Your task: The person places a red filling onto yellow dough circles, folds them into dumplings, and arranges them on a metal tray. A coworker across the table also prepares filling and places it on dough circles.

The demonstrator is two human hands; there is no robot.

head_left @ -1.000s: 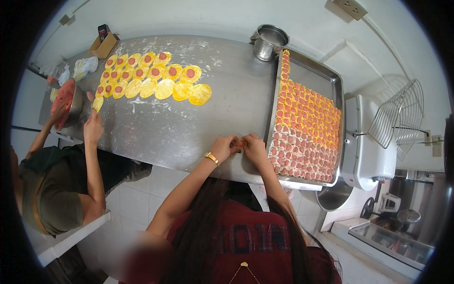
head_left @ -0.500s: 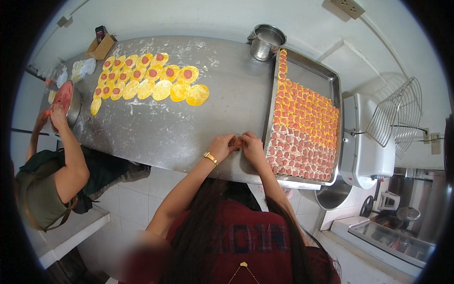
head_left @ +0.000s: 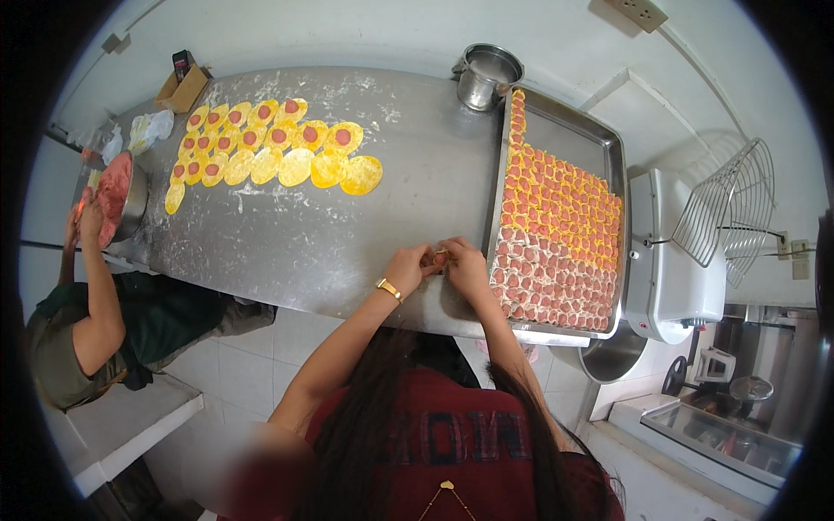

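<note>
Between my fingers, just above the table's near edge, is a small dumpling (head_left: 440, 259) with pink filling. My left hand (head_left: 408, 268) pinches it from one side, and my right hand (head_left: 464, 264) closes on it from the other. Right of my hands lies a large metal tray (head_left: 499, 221) holding tight rows of open-topped dumplings (head_left: 556, 208), yellow-wrapped in the upper part and paler in the lower part. Farther left, round yellow wrappers (head_left: 297, 167) lie in overlapping rows on the steel table (head_left: 287, 234); many carry a dab of pink filling.
At the far left a co-worker's hands (head_left: 84, 215) are at a metal bowl (head_left: 132, 204) of pink filling (head_left: 113, 195). A metal pot (head_left: 489, 80) stands behind the tray. A cardboard box (head_left: 182, 89) and plastic bags (head_left: 152, 128) sit at the back left. A white appliance (head_left: 673, 252) adjoins the tray.
My fingers have shifted slightly around the dumpling, which stays in the same place. The co-worker's hands and body have moved left, showing more of the bowl.
</note>
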